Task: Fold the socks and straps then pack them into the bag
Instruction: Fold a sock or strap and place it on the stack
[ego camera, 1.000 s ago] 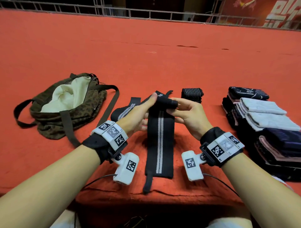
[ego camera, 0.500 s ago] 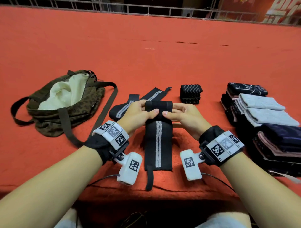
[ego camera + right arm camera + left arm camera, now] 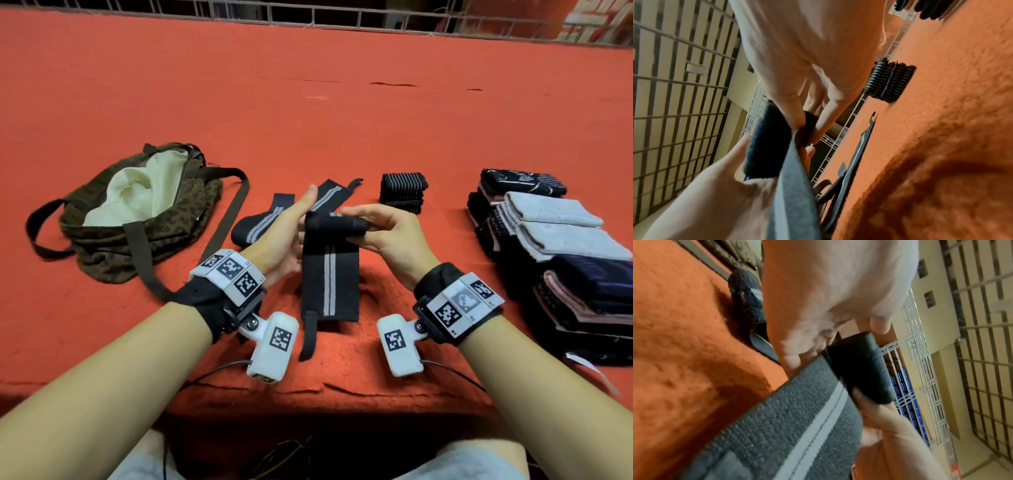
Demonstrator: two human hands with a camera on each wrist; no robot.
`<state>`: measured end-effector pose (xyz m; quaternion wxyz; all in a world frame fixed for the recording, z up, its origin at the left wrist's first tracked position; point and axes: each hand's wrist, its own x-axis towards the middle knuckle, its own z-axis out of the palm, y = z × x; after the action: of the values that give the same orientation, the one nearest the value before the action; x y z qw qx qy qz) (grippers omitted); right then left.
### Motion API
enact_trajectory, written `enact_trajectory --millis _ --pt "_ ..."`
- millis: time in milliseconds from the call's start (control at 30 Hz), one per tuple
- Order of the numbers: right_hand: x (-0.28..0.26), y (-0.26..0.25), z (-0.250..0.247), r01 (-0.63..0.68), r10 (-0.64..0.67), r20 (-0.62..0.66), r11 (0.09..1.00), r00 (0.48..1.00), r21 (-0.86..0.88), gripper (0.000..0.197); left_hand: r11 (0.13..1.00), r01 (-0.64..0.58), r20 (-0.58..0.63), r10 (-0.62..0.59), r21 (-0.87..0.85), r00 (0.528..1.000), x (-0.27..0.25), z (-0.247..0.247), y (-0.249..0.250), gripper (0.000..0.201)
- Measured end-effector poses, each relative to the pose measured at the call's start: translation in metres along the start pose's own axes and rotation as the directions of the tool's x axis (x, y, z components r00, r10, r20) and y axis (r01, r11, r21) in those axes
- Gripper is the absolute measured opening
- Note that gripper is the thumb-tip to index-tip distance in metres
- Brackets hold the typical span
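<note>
A black strap with grey centre stripes (image 3: 329, 274) hangs from both hands down onto the red cloth. Its top end is rolled into a thick black roll (image 3: 334, 223) (image 3: 861, 368) (image 3: 766, 142). My left hand (image 3: 291, 233) grips the roll's left end, thumb raised. My right hand (image 3: 383, 229) pinches the right end between thumb and fingers. A second striped strap (image 3: 274, 219) lies flat behind the left hand. The open camouflage bag (image 3: 137, 212) with pale lining lies at the left.
A folded black striped bundle (image 3: 403, 192) (image 3: 890, 81) sits behind the hands. Stacks of folded socks (image 3: 561, 253) in grey, black, navy and pink fill the right side. The bag's long strap (image 3: 226, 219) trails toward me. A railing runs along the far edge.
The strap's top end, flat on the cloth half a second ago, is now lifted and rolled over one more turn; the hanging length is shorter.
</note>
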<state>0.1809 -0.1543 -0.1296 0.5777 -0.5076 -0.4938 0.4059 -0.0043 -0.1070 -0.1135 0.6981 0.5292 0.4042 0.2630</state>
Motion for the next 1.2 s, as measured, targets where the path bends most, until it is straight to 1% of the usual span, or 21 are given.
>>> enact_trajectory --millis 67,133,167,200,233,267,300,333,367,467,600,733,800,833,867,900,933,967,1033,1133,1200 --pt "-0.001 0.001 0.001 -0.003 0.003 0.013 1.0 1.0 -0.009 0.035 0.999 -0.043 -0.051 0.044 0.018 0.998 0.001 0.003 0.001 0.053" --pt "-0.002 -0.002 0.003 -0.082 0.081 0.016 0.991 0.997 0.102 0.045 0.997 -0.078 -0.109 0.078 0.005 0.991 0.001 0.005 0.0 0.039" --pt "-0.002 -0.004 0.002 -0.122 0.122 0.014 0.979 0.992 0.162 0.048 0.996 -0.092 -0.118 0.09 -0.009 0.989 0.001 0.005 -0.001 0.037" --pt "-0.002 -0.005 0.001 -0.161 0.161 0.019 0.966 0.987 0.204 0.047 0.994 -0.105 -0.113 0.101 -0.029 0.988 0.001 0.005 -0.002 0.037" --pt "-0.003 -0.007 0.0 -0.205 0.201 0.038 0.955 0.979 0.216 0.038 0.992 -0.117 -0.104 0.112 -0.047 0.988 0.0 0.006 -0.001 0.035" --pt "-0.004 -0.008 -0.001 -0.249 0.239 0.071 0.949 0.968 0.194 0.027 0.99 -0.127 -0.095 0.121 -0.06 0.988 0.0 0.007 -0.001 0.033" --pt "-0.005 -0.007 -0.001 -0.284 0.271 0.107 0.949 0.957 0.134 0.022 0.989 -0.133 -0.088 0.127 -0.064 0.988 -0.001 0.007 -0.001 0.031" --pt "-0.007 -0.007 -0.002 -0.305 0.293 0.141 0.949 0.946 0.073 0.024 0.989 -0.138 -0.085 0.134 -0.044 0.987 0.001 0.006 -0.002 0.03" --pt "-0.007 -0.006 -0.003 -0.314 0.305 0.16 0.949 0.939 0.03 0.027 0.99 -0.142 -0.085 0.14 -0.015 0.986 0.002 0.005 -0.002 0.03" --pt "-0.008 -0.008 -0.004 -0.296 0.289 0.154 0.955 0.945 0.022 0.031 0.984 -0.162 -0.097 0.168 0.074 0.981 0.005 0.005 -0.005 0.031" --pt "-0.01 -0.002 0.001 -0.241 0.239 0.051 0.97 0.97 0.042 0.028 0.968 -0.212 -0.185 0.234 0.133 0.954 0.006 0.007 -0.008 0.023" --pt "-0.017 0.007 0.006 -0.206 0.207 -0.017 0.978 0.978 0.024 0.027 0.97 -0.212 -0.247 0.235 0.117 0.94 0.008 0.009 -0.023 0.012" --pt "-0.02 0.011 0.007 -0.211 0.213 -0.041 0.976 0.976 0.053 0.028 0.977 -0.207 -0.251 0.215 0.056 0.944 0.008 0.011 -0.033 0.011" --pt "-0.02 0.011 0.008 -0.216 0.22 -0.05 0.974 0.974 0.072 0.029 0.982 -0.19 -0.23 0.185 0.004 0.955 0.007 0.012 -0.036 0.013" --pt "-0.02 0.012 0.008 -0.219 0.225 -0.061 0.972 0.972 0.086 0.03 0.987 -0.147 -0.183 0.135 -0.057 0.974 0.006 0.013 -0.035 0.018" --pt "-0.02 0.013 0.007 -0.216 0.223 -0.072 0.972 0.972 0.09 0.032 0.989 -0.077 -0.111 0.063 -0.127 0.992 0.004 0.015 -0.032 0.025" --pt "-0.019 0.013 0.005 -0.207 0.213 -0.077 0.975 0.974 0.082 0.034 0.985 -0.006 -0.043 -0.001 -0.172 0.999 0.003 0.016 -0.028 0.034" --pt "-0.017 0.014 0.004 -0.193 0.198 -0.077 0.979 0.977 0.066 0.036 0.978 0.046 -0.005 -0.048 -0.202 0.999 0.001 0.016 -0.023 0.042" --pt "-0.016 0.012 0.001 -0.16 0.162 -0.06 0.986 0.985 0.045 0.038 0.968 0.109 -0.001 -0.112 -0.225 0.994 0.002 0.014 -0.014 0.055" --pt "-0.014 0.009 -0.006 -0.093 0.095 -0.034 0.994 0.995 0.062 0.041 0.957 0.19 0.003 -0.194 -0.218 0.981 0.004 0.013 -0.008 0.055" --pt "-0.014 0.008 -0.013 -0.037 0.037 -0.024 0.999 0.999 0.016 0.042 0.967 0.177 0.003 -0.179 -0.186 0.984 0.005 0.013 -0.003 0.047"
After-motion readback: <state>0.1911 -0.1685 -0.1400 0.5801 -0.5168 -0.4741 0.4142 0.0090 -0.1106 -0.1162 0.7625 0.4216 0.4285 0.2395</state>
